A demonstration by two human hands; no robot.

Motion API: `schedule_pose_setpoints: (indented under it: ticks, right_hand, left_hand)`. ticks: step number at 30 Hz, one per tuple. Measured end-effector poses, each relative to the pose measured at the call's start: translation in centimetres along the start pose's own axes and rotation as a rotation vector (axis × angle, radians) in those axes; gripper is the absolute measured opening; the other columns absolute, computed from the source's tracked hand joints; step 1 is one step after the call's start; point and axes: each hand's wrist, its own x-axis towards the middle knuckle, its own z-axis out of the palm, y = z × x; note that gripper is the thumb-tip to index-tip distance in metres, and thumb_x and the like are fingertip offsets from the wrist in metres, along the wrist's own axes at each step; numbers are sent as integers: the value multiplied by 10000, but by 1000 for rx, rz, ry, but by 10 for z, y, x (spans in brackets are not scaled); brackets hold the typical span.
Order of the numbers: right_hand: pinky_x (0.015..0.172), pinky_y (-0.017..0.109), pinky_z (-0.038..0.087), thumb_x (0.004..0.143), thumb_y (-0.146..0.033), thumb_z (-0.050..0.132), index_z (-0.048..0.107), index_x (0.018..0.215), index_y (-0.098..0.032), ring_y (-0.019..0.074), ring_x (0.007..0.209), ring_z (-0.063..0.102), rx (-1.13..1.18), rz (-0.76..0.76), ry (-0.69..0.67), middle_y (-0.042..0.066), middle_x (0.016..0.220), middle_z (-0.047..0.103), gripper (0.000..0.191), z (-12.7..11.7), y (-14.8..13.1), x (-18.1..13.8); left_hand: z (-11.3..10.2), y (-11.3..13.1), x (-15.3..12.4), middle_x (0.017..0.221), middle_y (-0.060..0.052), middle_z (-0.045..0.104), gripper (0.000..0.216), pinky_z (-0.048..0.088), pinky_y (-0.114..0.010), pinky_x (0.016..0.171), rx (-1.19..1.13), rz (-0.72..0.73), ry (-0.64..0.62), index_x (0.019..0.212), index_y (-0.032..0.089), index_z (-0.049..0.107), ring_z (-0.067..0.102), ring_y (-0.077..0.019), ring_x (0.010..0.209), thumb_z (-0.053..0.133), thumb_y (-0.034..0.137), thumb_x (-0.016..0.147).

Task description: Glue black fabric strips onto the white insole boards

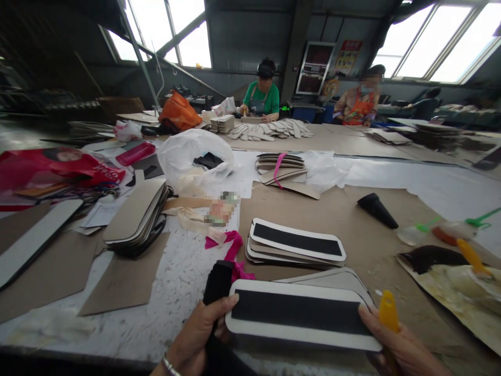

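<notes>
1. The left hand (199, 331) and right hand (409, 347) grasp a white panel (305, 335) by its ends, above the tabletop (178, 266); its black strip (297, 310) looks done.
2. Just beyond, partly hidden plain panels (332, 277) possibly remain.
3. Farther, a stack (295, 240) has a strip-bearing panel uppermost, apparently finished.

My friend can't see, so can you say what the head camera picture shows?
A person's left hand and right hand hold a white, round-cornered panel with a black strip, and a yellow handle sticks up by the right hand. Beyond, a stack of similar-shaped panels lies on brown board; co-workers are farther back.
</notes>
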Motion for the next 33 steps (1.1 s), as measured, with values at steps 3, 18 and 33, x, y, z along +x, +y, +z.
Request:
schedule_pose_setpoints:
  ticks: [3, 18, 33]
  right_hand:
    - [376, 127, 295, 622, -581, 681, 517, 658, -164, 36, 422, 311, 11, -45, 26, -70, 507, 363, 450, 0, -9, 4]
    - [444, 204, 363, 724, -482, 615, 505, 592, -191, 91, 466, 409, -708, -898, 57, -39, 541, 419, 338, -31, -111, 52]
    - [561, 238, 438, 857, 10, 302, 406, 1265, -111, 130, 622, 553, -1780, -1690, 131, 45, 761, 594, 438, -54, -99, 118]
  left_hand:
    - [7, 11, 3, 390, 92, 291, 487, 205, -183, 401, 55, 46, -26, 466, 184, 352, 252, -31, 371, 767, 437, 496]
    - [47, 130, 31, 675, 21, 644, 302, 443, -198, 580, 610, 742, 32, 818, 176, 646, 576, -132, 643, 761, 308, 572]
    - [34, 137, 110, 772, -52, 645, 272, 489, -279, 651, 1625, 2017, -199, 1000, 151, 574, 588, -157, 688, 394, 55, 820]
